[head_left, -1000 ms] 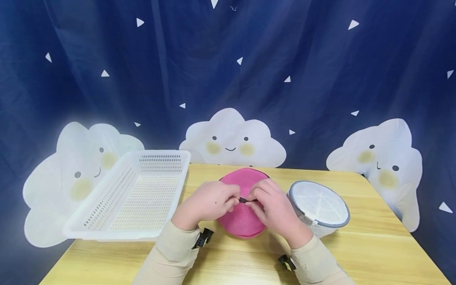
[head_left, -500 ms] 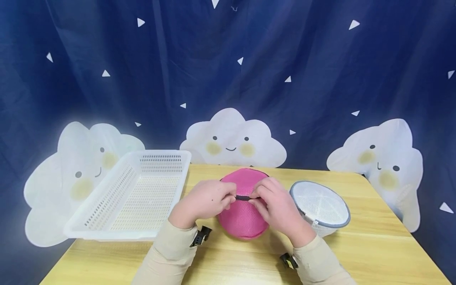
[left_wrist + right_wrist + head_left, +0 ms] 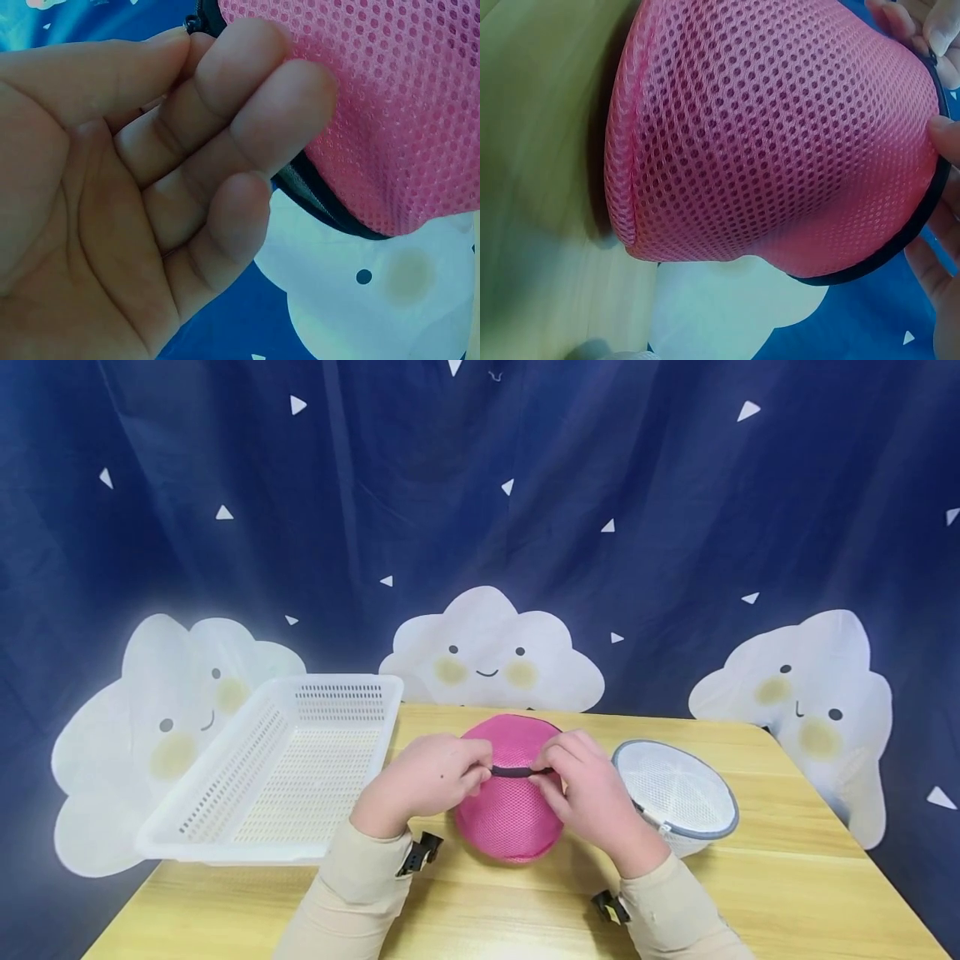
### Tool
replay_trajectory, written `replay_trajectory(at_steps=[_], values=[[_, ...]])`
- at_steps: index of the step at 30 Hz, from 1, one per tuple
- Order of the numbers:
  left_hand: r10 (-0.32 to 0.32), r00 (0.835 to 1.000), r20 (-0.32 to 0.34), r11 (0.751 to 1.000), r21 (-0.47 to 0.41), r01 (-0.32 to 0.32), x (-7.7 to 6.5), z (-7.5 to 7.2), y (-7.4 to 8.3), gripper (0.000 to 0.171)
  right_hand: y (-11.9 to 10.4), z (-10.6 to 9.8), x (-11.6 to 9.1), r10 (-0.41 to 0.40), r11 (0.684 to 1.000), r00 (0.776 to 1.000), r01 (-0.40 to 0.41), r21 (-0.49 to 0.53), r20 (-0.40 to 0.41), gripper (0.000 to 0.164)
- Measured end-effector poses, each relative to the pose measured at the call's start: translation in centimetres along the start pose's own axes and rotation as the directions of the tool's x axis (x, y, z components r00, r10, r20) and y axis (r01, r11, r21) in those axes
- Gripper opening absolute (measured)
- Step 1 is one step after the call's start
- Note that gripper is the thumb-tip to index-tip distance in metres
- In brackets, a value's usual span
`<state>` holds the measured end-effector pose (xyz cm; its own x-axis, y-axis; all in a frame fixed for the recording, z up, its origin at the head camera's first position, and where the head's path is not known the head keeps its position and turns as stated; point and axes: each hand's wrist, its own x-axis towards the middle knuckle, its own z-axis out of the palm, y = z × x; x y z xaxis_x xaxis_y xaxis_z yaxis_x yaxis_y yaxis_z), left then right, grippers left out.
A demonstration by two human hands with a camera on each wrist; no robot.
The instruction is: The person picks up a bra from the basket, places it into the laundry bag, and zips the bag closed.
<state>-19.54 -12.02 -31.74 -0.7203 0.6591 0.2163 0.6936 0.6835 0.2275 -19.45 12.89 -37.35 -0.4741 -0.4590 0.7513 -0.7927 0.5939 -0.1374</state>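
A pink mesh laundry bag point(image 3: 513, 814) stands on the table, a black zipper edge point(image 3: 512, 772) running across its top. My left hand point(image 3: 431, 774) pinches the left part of that zipper between thumb and index finger. In the left wrist view, a small metal zipper pull point(image 3: 195, 24) shows right by its fingertips, while the other fingers are bent. My right hand point(image 3: 588, 789) pinches the zipper edge farther right. The right wrist view shows the bag's mesh side point(image 3: 757, 142) bulging, with fingers of both hands along its black rim. The bag's inside is hidden.
At the left stands a large white plastic basket point(image 3: 378, 760) with slotted walls. Close to my right forearm is a white mesh laundry bag point(image 3: 678, 789) with a grey-blue rim. A dark blue cloud-print curtain point(image 3: 480, 485) hangs behind the wooden table point(image 3: 795, 860).
My hands have drawn apart along the zipper, the left hand leftward and the right hand slightly rightward. A longer black stretch now shows between them. The bag stays in about the same place.
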Motion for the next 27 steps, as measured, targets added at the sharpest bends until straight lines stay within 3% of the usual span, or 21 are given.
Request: replay_trajectory(at_steps=[9, 14, 27], values=[[0.031, 0.999, 0.032, 0.999, -0.035, -0.029, 0.3, 0.0, 0.7, 0.018, -0.2, 0.2, -0.1, 0.016, 1.000, 1.000, -0.016, 0.002, 0.022, 0.015], [0.044, 0.998, 0.048, 0.998, -0.037, -0.042, 0.4, 0.1, 1.2, 0.017, -0.8, 0.5, 0.0, -0.027, 0.999, 0.999, 0.026, 0.024, 0.021, 0.016], [0.079, 0.997, 0.021, 0.997, 0.003, -0.079, 0.9, 1.1, 1.8, 0.018, -1.5, 1.1, 0.1, -0.083, 0.996, 0.997, 0.083, 0.039, -0.003, 0.017]])
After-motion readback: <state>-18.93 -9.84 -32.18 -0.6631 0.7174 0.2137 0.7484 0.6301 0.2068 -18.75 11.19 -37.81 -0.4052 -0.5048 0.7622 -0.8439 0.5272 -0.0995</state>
